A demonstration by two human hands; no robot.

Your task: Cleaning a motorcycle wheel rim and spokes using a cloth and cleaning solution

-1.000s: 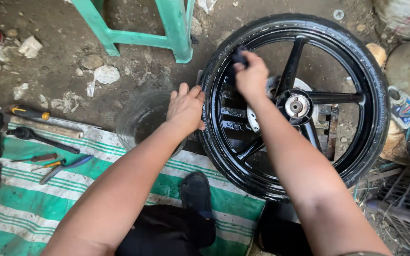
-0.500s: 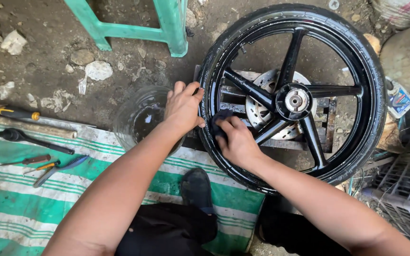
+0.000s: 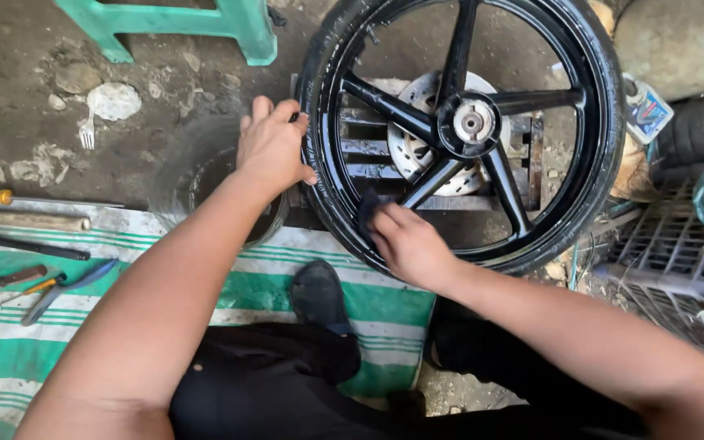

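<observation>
Wheel (image 3: 459, 130) lies flat on the dirt just beyond the striped mat's (image 3: 230, 285) far edge. Your left hand (image 3: 273, 148) spreads wide on its left rim; your right hand (image 3: 407, 243), nearer you, presses a dark rag (image 3: 366, 210) onto the near rim.

Even daylight is seen, soft shadows cast. Glare is noted on the glossy black wheel rim (image 3: 332, 175). Focus is sharp centrally; slight bending is noticed at edges.

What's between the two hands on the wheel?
In the head view, only a short curve of black tyre and rim separates the left hand from the right hand, which presses a dark cloth.
</observation>
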